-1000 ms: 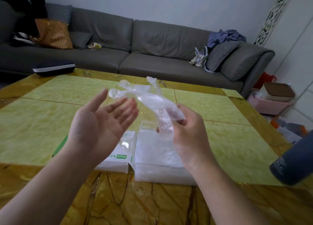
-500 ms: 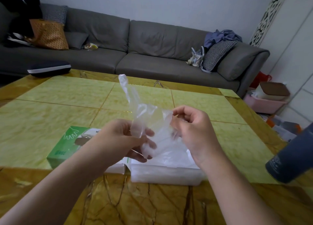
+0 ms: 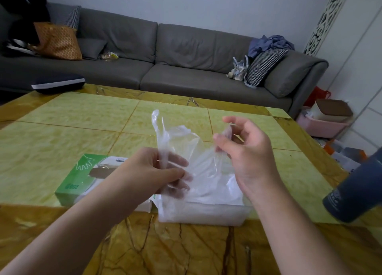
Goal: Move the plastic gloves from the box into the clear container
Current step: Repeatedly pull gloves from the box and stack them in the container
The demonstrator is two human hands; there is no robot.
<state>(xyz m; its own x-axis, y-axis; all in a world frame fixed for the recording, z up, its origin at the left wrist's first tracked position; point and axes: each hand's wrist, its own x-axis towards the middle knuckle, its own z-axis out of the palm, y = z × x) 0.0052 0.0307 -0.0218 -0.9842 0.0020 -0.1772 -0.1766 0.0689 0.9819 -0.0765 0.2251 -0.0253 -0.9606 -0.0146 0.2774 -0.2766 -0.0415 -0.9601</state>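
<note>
**Plastic glove held over the tub, both hands on it**

Thin clear plastic glove [image 3: 182,142] hangs btwn the two hands, above the clear container [image 3: 201,214] at the near edge of the table [image 3: 62,113]. Left hand [image 3: 157,171] has fingers curled round the glove's left side, one glove finger sticking up above it. Right hand [image 3: 241,148] pinches the other edge btwn thumb & fingertips. Container already has a crumpled heap of film inside. Green glove box [image 3: 76,179] sits just left of it, touching or nearly so; can't tell which.

Risks, as a judgement: film is light & clingy, so on release it may stick to the fingers or drift and land outside the tub. Heap looks high; a loosely dropped glove may slide off w/o a push down. Dark bottle [image 3: 355,192] stands near the right forearm, so a wide swing could knock it.
</note>
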